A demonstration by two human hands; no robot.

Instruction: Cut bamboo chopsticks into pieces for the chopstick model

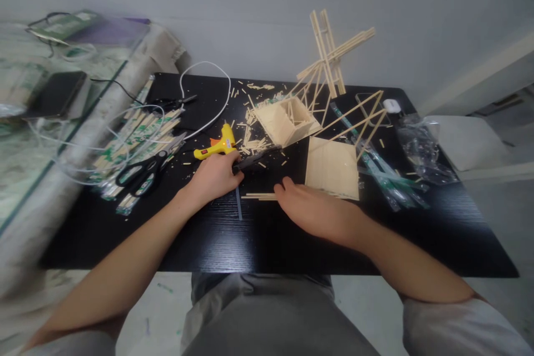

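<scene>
My left hand (217, 177) is closed around the dark handle end of what looks like a pair of pliers (254, 160), its narrow tip pointing right. Just beyond that hand lies a yellow hot glue gun (216, 148). A translucent glue stick (239, 206) rests below the hand. My right hand (311, 208) is low over the table, fingers closed at the ends of several thin wooden sticks (259, 196); the palm hides part of them. Beside it is a square wooden panel (332, 169) with long sticks attached. Behind stands a wooden stick model (287, 122) with a cross-shaped top.
Black-handled scissors (144, 172) lie on packs of sticks (129, 139) at left. A white cable (227, 92) loops across the back of the black table (275, 250). Stick offcuts (250, 128) are scattered mid-table. Plastic wrapping (425, 147) and a white chair (467, 142) are at right.
</scene>
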